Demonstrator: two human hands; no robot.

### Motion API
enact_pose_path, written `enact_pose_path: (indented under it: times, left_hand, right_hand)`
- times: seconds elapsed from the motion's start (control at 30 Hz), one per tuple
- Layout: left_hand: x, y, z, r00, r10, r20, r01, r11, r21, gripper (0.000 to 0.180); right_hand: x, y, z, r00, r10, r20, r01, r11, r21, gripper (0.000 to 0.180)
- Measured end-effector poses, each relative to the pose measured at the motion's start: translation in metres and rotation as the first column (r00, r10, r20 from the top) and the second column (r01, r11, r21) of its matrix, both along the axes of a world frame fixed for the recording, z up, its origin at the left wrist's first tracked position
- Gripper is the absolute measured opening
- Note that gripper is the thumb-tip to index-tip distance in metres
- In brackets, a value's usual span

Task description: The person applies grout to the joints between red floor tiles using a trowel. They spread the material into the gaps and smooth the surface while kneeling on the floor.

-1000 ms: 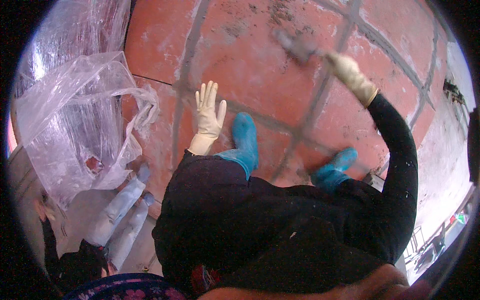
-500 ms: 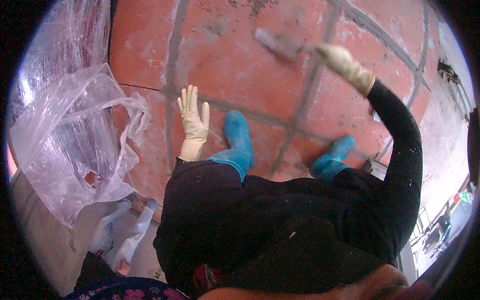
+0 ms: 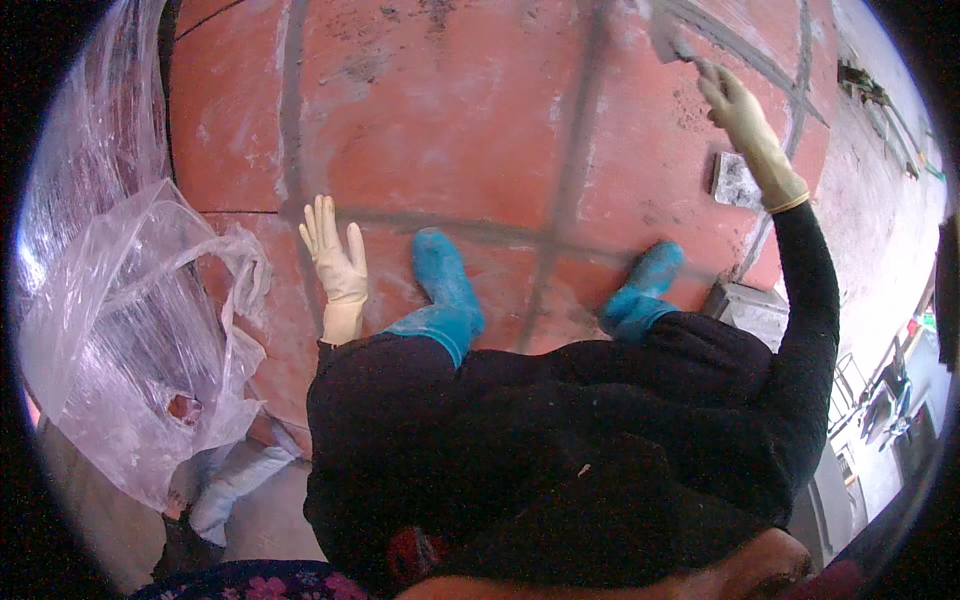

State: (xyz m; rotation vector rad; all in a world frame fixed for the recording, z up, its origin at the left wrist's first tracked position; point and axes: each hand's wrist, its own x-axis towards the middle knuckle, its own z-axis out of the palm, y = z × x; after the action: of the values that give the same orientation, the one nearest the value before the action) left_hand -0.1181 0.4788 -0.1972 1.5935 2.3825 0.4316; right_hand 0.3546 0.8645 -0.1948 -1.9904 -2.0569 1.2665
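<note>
My right hand (image 3: 742, 125), in a cream rubber glove, reaches out to the far right over the red tiles (image 3: 430, 130). Its fingers are closed round a trowel (image 3: 668, 45), whose blade is blurred and lies over a tile near a grey joint. At the left, my left hand (image 3: 338, 265) wears a matching glove. Its fingers are stretched out and it holds nothing, just beside my blue rubber boot (image 3: 445, 285). Grey joint lines run between the large tiles, with dark crumbs and pale smears on their faces.
Crumpled clear plastic sheeting (image 3: 130, 340) covers the left side. A speckled grey block (image 3: 737, 182) rests beside my right forearm. Another grey block (image 3: 752, 308) stands by my right boot (image 3: 645, 280). Pale concrete (image 3: 870, 220) borders the tiles on the right.
My right hand has swung farther out and to the right with the trowel, uncovering the speckled block. The view has shifted, and my left hand stays spread.
</note>
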Motion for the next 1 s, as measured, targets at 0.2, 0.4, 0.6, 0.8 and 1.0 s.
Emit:
enact_pose_path:
  times: [0.2, 0.4, 0.6, 0.8, 1.0]
  left_hand:
    - [0.007, 0.054, -0.015, 0.996, -0.078, 0.052, 0.072, 0.992, 0.106, 0.058]
    - [0.012, 0.087, -0.037, 0.974, -0.128, 0.189, 0.091, 0.977, 0.191, 0.06]
    - [0.001, 0.104, -0.052, 0.955, -0.157, 0.252, 0.1, 0.969, 0.225, 0.06]
    - [-0.011, 0.115, -0.061, 0.949, -0.152, 0.275, 0.085, 0.967, 0.24, 0.059]
    - [-0.011, 0.12, -0.072, 0.939, -0.136, 0.316, 0.06, 0.969, 0.239, 0.059]
  right_hand:
    - [-0.057, -0.034, -0.009, 0.981, 0.189, 0.037, -0.192, 0.975, 0.108, 0.058]
    - [-0.124, -0.044, -0.002, 0.99, -0.13, 0.051, 0.132, 0.99, -0.039, 0.062]
    - [-0.155, -0.054, -0.002, 0.979, -0.195, 0.055, 0.196, 0.98, -0.025, 0.062]
    - [-0.171, -0.062, -0.004, 0.96, -0.242, 0.141, 0.252, 0.966, -0.062, 0.061]
    - [-0.173, -0.063, -0.004, 0.955, -0.21, 0.21, 0.232, 0.969, -0.088, 0.061]
